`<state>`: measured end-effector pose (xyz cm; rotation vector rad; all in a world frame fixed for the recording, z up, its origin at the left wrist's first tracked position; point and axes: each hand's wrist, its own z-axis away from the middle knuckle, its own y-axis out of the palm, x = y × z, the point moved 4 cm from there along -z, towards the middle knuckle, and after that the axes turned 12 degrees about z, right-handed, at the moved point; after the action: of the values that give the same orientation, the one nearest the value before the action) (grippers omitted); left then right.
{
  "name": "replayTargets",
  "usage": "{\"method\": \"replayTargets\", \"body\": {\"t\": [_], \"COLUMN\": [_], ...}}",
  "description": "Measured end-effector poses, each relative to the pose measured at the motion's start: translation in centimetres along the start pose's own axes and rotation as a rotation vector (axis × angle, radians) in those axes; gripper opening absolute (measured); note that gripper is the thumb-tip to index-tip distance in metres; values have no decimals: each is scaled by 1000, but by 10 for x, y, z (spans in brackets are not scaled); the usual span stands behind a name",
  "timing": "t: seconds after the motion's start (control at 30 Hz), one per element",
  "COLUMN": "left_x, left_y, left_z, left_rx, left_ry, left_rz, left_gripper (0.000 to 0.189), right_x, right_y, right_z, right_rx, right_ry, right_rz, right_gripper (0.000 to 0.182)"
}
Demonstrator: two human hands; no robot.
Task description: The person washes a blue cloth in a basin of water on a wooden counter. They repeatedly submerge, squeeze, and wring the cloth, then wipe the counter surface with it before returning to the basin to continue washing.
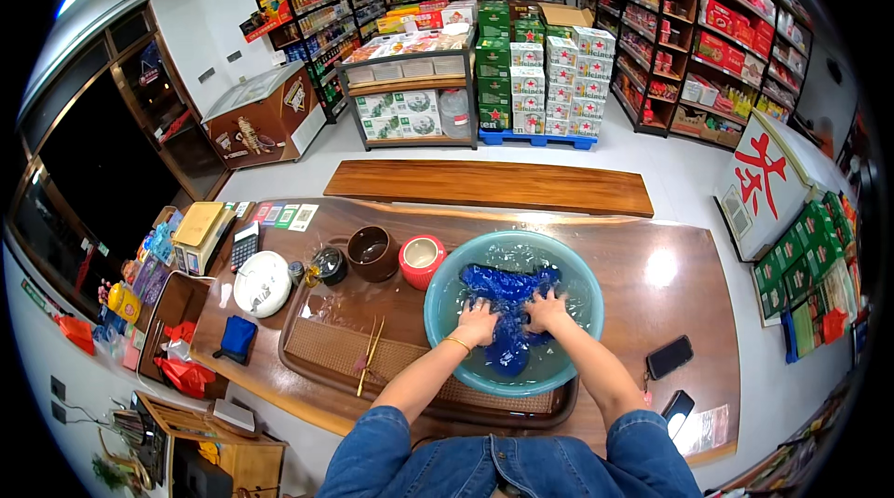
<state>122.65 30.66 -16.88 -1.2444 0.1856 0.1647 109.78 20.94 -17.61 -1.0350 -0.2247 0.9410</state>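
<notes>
A teal plastic basin point(594, 330) of water stands partly on a brown tea tray point(314, 362). Wet blue cloth point(508, 351) lies in the water, its parts spread out. My left hand point(476, 322), with a bracelet at the wrist, rests on the cloth's left side with fingers apart. On the right side, my right hand point(547, 311) touches the cloth, its fingers spread and partly in the water. Neither hand visibly grips the cloth. The underside of each hand is hidden.
Left of the basin stand a red cup point(422, 262), a dark brown pot point(373, 254) and a glass teapot point(327, 265). Wooden tongs point(370, 356) lie on the tray. Two phones point(669, 357) are at the right of the wooden table point(628, 247); a wooden bench point(489, 185) stands beyond.
</notes>
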Motion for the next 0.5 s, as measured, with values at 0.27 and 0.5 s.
{"method": "replayTargets", "body": {"t": [0.27, 0.5], "left_x": [60, 38], "left_y": [2, 11], "left_z": [0, 17], "left_rx": [33, -372], "left_ry": [-176, -482], "left_rz": [633, 1143], "left_gripper": [41, 66], "right_x": [19, 45], "right_y": [-14, 51], "right_z": [-7, -67], "right_rx": [176, -182], "right_ry": [-83, 118], "right_rz": [-114, -422], "right_gripper": [62, 49]}}
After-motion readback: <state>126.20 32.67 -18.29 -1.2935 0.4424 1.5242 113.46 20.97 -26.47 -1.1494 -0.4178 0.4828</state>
